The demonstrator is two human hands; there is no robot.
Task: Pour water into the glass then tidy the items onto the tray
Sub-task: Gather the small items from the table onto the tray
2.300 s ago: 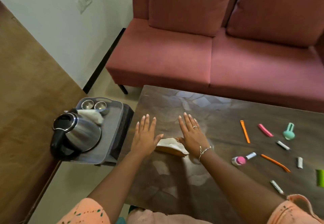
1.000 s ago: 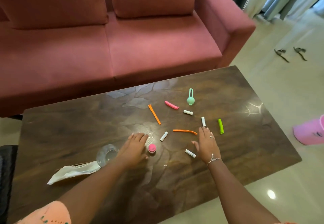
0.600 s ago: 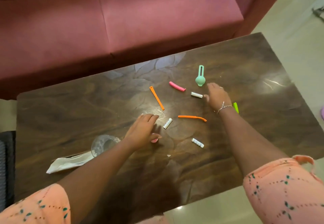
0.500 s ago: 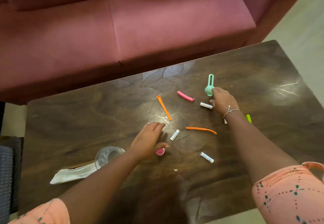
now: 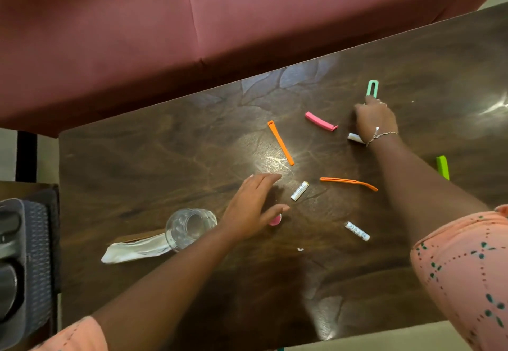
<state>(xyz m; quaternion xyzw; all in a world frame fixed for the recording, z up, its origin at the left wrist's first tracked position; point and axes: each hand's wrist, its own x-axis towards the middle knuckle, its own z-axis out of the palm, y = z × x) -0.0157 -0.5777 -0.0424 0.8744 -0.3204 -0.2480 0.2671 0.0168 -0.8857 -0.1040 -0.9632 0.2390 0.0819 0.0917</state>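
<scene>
Head view: the glass (image 5: 189,227) stands on the table (image 5: 137,158) beside the left hand (image 5: 253,207), whose straight fingers rest over a pink cap (image 5: 275,220); the right hand (image 5: 375,119) grasps the mint clip (image 5: 372,88).

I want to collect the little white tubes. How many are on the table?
3 white tubes show. One lies just right of the left hand, one nearer the person, one pokes out beneath the right hand. The arms may hide more.
</scene>
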